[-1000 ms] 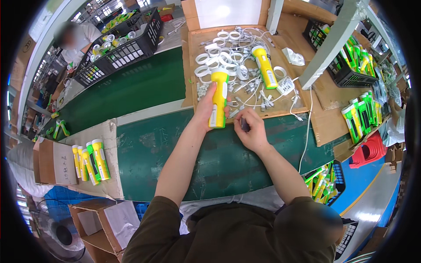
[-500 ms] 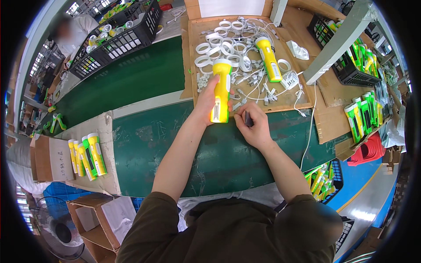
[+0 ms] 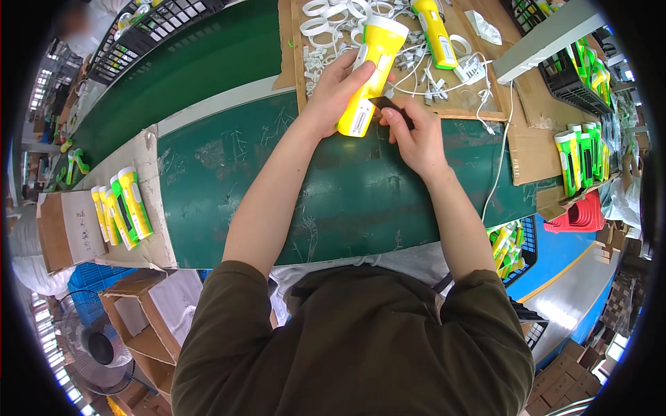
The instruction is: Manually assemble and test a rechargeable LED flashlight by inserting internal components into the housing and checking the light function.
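My left hand [image 3: 334,96] is wrapped round a yellow flashlight [image 3: 379,61] with a white lens rim. The flashlight tilts, its wide head up and to the right, its panel side facing me. In my right hand [image 3: 422,135] is a thin dark flat tool [image 3: 383,104], pinched between the fingers. Its tip meets the flashlight's side near the lower end; whether it presses in I cannot tell. Beyond my hands, a second yellow and green flashlight [image 3: 436,35] lies on a wooden board [image 3: 479,109], among white rings [image 3: 317,26] and white cables [image 3: 421,75].
On the green bench [image 3: 333,215], several flashlights [image 3: 125,204] stand at the left by a cardboard box [image 3: 59,229]. More flashlights [image 3: 581,156] are at the right. A grey post [image 3: 548,45] rises at the far right. Black crates [image 3: 149,38] hold more. A white cable [image 3: 501,166] hangs across the bench.
My right hand has brought the dark tool up to the flashlight's side. The flashlight has tilted to the right. The whole view has shifted, so the bench sits higher in it.
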`<state>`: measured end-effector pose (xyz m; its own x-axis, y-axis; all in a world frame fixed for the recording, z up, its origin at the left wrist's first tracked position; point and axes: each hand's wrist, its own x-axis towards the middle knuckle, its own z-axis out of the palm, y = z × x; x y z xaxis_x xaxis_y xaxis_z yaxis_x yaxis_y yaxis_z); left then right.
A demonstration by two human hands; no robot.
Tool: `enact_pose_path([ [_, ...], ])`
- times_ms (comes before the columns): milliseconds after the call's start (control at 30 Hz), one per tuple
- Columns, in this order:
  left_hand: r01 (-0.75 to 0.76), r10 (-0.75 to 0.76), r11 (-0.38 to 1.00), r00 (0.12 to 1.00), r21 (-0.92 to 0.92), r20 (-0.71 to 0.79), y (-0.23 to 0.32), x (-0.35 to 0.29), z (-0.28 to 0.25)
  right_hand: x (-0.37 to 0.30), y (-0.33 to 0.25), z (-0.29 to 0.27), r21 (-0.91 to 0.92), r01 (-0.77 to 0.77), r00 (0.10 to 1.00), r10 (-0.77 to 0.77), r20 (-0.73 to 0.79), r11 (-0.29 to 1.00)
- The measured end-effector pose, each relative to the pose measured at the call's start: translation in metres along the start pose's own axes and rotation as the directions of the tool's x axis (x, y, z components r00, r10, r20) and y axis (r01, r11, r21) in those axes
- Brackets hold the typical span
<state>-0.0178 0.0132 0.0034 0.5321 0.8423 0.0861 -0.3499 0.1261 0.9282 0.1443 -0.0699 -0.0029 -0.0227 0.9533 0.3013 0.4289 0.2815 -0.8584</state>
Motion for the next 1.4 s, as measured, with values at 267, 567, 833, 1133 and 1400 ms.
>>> enact_pose_path([
  [267,-0.029,0.024,0.99,0.999,0.135,0.038,-0.002,-0.002,0.007,0.006,-0.003,-0.021,-0.018,-0.158,0.981,0.159,0.11,0.987],
  [567,-0.012,-0.001,0.986,0.997,-0.168,-0.078,-0.007,0.005,-0.004,0.002,0.007,-0.012,0.013,0.344,0.886,-0.33,0.325,0.939],
  [833,0.003,-0.033,0.986,0.983,-0.167,-0.18,-0.009,0.005,-0.005,-0.008,0.005,0.011,-0.078,0.484,0.817,-0.419,0.396,0.871],
  [1133,-0.044,0.026,0.991,0.989,-0.126,-0.142,-0.008,0.004,-0.001,-0.004,0.002,-0.001,-0.017,0.228,0.962,-0.222,0.158,0.974],
  [1400,-0.083,0.068,0.991,0.989,-0.105,-0.132,-0.008,0.001,0.0,-0.003,-0.001,0.007,-0.188,0.409,0.907,-0.374,0.194,0.893],
])
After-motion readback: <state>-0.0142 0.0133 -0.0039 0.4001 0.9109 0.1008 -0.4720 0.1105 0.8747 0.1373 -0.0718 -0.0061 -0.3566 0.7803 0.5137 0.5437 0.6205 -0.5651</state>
